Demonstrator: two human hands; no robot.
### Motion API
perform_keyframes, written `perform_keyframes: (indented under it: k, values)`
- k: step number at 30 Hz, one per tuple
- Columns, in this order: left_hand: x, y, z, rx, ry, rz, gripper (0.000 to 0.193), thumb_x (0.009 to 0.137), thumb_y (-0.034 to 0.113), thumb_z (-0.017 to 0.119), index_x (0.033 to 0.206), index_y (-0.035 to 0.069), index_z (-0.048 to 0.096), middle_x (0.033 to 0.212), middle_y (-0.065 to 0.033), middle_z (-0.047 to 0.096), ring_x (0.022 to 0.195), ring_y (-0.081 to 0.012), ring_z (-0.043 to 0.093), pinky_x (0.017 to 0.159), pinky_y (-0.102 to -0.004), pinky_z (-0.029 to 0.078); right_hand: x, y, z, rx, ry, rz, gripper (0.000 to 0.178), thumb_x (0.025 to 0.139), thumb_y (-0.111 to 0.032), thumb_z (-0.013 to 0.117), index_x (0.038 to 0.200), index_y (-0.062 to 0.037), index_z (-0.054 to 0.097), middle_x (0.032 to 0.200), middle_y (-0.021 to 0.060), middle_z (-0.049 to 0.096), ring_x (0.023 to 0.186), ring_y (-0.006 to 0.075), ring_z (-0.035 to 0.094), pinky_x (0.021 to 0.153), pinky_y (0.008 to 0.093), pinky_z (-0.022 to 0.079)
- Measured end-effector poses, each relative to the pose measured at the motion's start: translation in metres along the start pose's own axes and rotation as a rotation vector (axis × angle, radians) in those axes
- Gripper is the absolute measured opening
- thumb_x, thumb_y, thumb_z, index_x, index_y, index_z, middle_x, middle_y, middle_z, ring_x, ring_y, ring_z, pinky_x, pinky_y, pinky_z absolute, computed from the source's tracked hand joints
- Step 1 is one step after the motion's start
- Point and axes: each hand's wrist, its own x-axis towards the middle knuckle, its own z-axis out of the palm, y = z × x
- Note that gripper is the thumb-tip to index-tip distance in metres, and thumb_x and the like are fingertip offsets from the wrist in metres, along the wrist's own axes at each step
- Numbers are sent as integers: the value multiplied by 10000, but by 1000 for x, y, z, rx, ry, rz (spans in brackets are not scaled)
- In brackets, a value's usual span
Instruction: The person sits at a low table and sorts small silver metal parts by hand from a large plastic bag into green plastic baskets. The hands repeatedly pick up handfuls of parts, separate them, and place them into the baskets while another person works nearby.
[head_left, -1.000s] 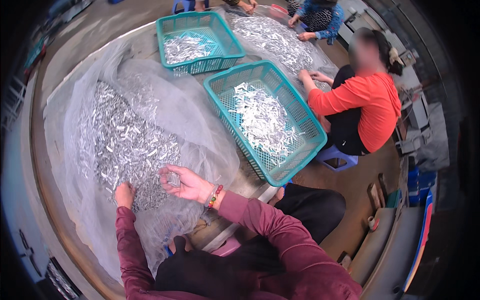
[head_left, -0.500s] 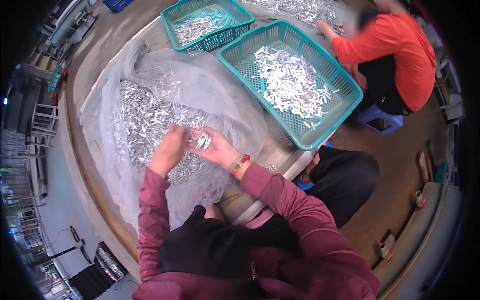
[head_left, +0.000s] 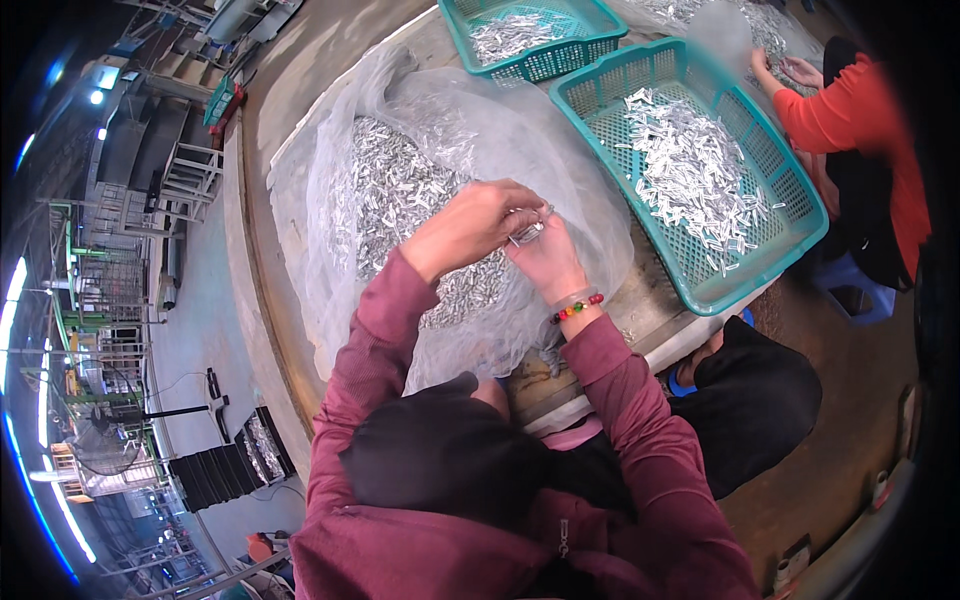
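My left hand [head_left: 478,228] reaches over a heap of small silvery metal pieces [head_left: 395,190], its fingers bent and pinched together against my right hand. Several of the same slim pieces [head_left: 527,235] lie in the curled fingers of my right hand [head_left: 552,262], which wears a beaded bracelet. Whether the left fingertips grip one of these pieces is too small to make out. Both hands are raised above the heap, which rests on a sheet of whitish netting [head_left: 590,200] spread over a low platform.
Right of the netting stands a teal perforated basket [head_left: 760,275] with a pile of silvery pieces. Another teal basket [head_left: 545,68] sits farther back, holding fewer. At the right, a person in a red top [head_left: 845,108] works at another heap, beside a blue stool [head_left: 860,285].
The view has swung left, so the scene sits farther right. My left hand has come over the right fingers, and my right hand has turned and curled around the pieces.
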Motion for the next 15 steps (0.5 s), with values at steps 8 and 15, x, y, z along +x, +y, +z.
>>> perform_keyframes:
  k: [8,15]
  values:
    - [-50,-35,-34,-162,555,-393,166,905,124,583,966,-5,666,809,-54,658,711,-87,583,643,-227,457,-13,-118,28,304,69,-341,287,958,-291,498,899,-18,560,839,94,565,756,180,556,655,295,472]
    - [-133,-95,-36,-197,483,-683,247,939,202,546,953,-15,664,834,-42,673,745,-96,610,652,-235,467,-64,-257,19,-910,464,-1530,512,989,-451,348,734,-32,497,708,111,579,708,171,535,667,321,443]
